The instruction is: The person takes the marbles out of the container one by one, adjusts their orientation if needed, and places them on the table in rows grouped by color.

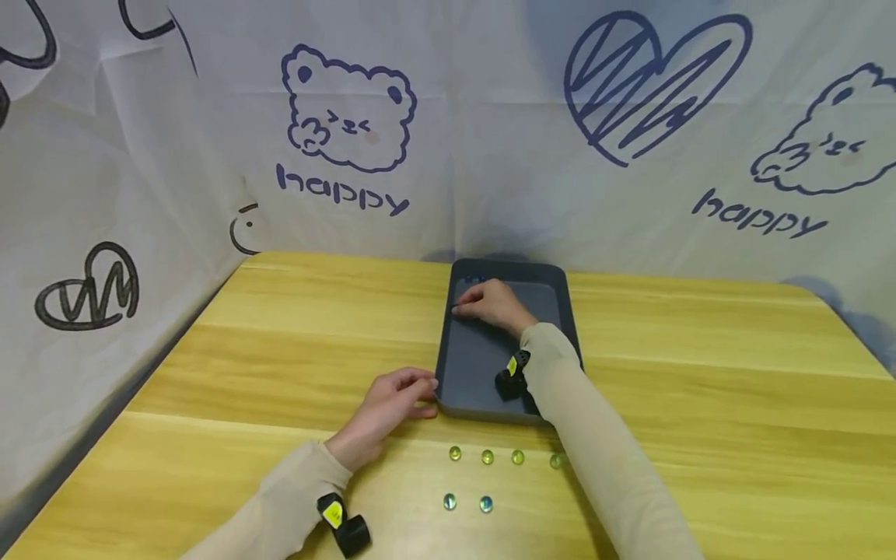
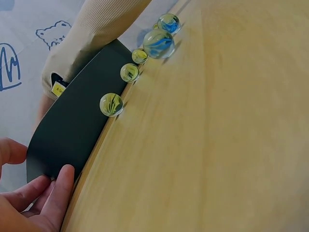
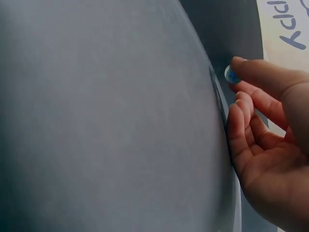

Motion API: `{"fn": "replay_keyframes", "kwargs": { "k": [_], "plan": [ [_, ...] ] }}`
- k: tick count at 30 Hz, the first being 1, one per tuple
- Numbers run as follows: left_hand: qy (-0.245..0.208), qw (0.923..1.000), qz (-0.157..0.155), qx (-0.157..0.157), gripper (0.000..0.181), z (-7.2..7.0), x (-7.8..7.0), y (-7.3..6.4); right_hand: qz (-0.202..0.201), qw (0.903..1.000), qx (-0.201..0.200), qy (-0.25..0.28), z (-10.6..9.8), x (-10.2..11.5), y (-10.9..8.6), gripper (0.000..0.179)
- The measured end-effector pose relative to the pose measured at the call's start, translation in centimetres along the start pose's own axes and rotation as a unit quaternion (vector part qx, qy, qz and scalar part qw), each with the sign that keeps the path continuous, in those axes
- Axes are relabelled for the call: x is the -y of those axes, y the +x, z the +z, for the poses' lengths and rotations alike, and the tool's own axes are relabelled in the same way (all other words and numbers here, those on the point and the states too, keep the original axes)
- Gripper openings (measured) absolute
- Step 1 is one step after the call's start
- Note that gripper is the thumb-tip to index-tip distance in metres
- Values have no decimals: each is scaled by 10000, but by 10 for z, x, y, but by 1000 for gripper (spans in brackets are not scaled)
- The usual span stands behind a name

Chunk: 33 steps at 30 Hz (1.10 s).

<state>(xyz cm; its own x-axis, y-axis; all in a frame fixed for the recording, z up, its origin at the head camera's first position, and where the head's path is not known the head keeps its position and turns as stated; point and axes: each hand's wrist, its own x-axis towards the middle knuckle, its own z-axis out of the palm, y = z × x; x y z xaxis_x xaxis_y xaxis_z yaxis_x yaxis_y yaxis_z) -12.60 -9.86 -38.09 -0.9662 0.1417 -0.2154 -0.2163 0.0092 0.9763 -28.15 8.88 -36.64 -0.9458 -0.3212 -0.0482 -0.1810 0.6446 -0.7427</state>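
A blue marble point(image 3: 231, 75) is being pinched btwn the fingers of the R hand point(image 1: 493, 306), over the L side of the dk grey tray point(image 1: 476, 373), nr its wall; whether tray & marble are touching can't be told. A few small dk blue marbles point(image 1: 474, 279) are being kept in the tray's far L corner, too small to count. The tray's nr L corner is being touched by the L hand point(image 1: 392, 400), its fingers being held loose & uncurled vs. the outer side. On the wood surface point(image 1: 700, 404), just this side of the tray, four yellow-green marbles point(image 1: 487, 457) are being left in a row, the rightmost beside the R sleeve point(image 1: 595, 420); closer still, two blue-streaked marbles point(image 1: 486, 504) are being left side by side. Behind, the surface is being backed by a white cloth point(image 1: 490, 171) w/ bears, hearts & "happy".
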Motion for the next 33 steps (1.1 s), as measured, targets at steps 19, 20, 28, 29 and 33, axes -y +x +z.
{"fn": "replay_keyframes", "kwargs": {
  "k": [19, 20, 28, 29, 33],
  "plan": [
    [-64, 9999, 86, 8, 25, -3, 5, 2, 5, 9923, -561, 1107, -52, 30, -24, 32],
    [-64, 9999, 98, 15, 25, -3, 4, 3, -38, 9919, -595, 1123, -55, 32, -27, 32],
    [-29, 10000, 68, -29, 25, -4, 4, 2, -438, 9889, -590, 1291, -64, 41, -49, 33],
    [-27, 10000, 76, -25, 25, -4, 4, 3, -491, 9882, -613, 1314, -65, 42, -51, 33],
    [-36, 9999, 101, -15, 25, -3, 4, 3, -814, 9849, -738, 1334, -63, 44, -63, 30]
  ]
}}
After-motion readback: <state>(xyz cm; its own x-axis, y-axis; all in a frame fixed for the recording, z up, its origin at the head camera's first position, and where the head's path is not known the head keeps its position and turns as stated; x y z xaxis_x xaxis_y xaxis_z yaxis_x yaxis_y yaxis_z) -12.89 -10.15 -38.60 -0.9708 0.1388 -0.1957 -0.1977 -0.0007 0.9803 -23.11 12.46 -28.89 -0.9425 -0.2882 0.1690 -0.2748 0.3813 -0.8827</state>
